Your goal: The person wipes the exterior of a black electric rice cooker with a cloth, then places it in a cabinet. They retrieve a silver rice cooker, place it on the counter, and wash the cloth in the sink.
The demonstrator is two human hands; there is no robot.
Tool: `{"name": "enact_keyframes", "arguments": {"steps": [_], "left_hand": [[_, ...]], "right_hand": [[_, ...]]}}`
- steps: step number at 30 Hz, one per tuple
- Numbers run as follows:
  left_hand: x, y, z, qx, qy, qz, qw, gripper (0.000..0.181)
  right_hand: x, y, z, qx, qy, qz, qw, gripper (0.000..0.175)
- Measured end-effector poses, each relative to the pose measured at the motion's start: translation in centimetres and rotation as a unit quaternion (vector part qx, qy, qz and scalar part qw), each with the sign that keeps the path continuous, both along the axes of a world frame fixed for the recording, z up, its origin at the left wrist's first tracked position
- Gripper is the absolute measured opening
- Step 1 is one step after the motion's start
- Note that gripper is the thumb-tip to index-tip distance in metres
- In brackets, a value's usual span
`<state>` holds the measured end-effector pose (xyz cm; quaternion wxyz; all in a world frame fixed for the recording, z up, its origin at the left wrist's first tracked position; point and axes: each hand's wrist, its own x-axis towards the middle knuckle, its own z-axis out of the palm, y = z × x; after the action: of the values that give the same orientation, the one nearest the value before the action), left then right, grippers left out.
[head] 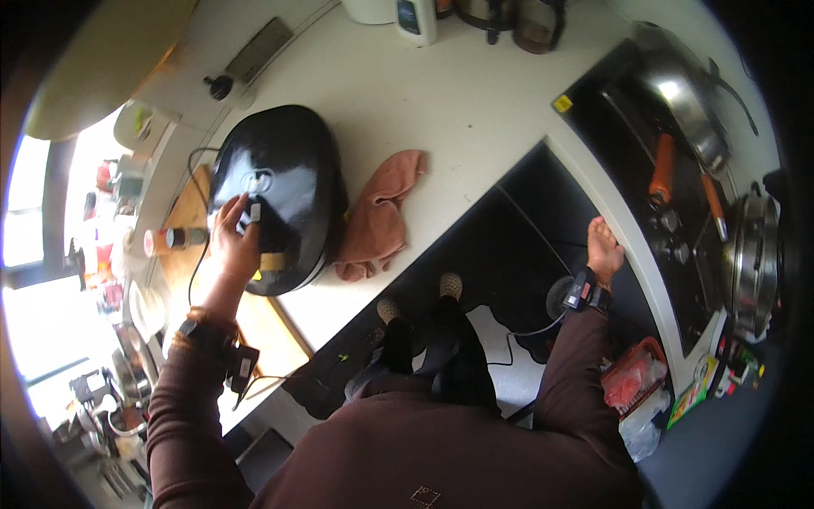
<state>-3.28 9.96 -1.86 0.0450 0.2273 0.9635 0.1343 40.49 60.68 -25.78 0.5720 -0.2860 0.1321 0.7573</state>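
My left hand [234,242] lies on the glossy lid of a black kitchen appliance [296,165], its fingers spread near a round emblem. The appliance looks like a rice cooker or air fryer and stands on the white countertop [458,89]. Right beside it is a crumpled pink-brown cloth [385,216]. My right hand [604,251] is low by the pale counter edge [636,267] in front of the cooktop, its fingers partly curled. No object shows in it; whether it touches the edge cannot be told.
On the black cooktop [636,146] are a steel wok [680,95], orange handles and a steel pot [750,261]. A wooden board [273,337] and small jars [184,238] sit left of the appliance. A white bottle [416,22] stands at the back. A red basket [636,378] is lower right.
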Motion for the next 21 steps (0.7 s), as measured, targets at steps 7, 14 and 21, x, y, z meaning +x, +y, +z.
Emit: {"name": "enact_keyframes", "arguments": {"steps": [7,14,21], "left_hand": [[0.2,0.6,0.2,-0.016,0.024,0.007,1.0,0.05],[1.1,1.0,0.5,0.026,0.051,0.024,0.998,0.048],[1.5,1.1,0.4,0.054,0.072,0.037,0.995,0.045]], "right_hand": [[0.3,0.9,-0.8,-0.053,-0.045,0.005,0.998,0.048],[0.9,1.5,-1.4,-0.033,-0.025,-0.023,0.999,0.053],[-0.4,-3.6,0.2,-0.128,-0.128,0.006,0.983,0.047]]}}
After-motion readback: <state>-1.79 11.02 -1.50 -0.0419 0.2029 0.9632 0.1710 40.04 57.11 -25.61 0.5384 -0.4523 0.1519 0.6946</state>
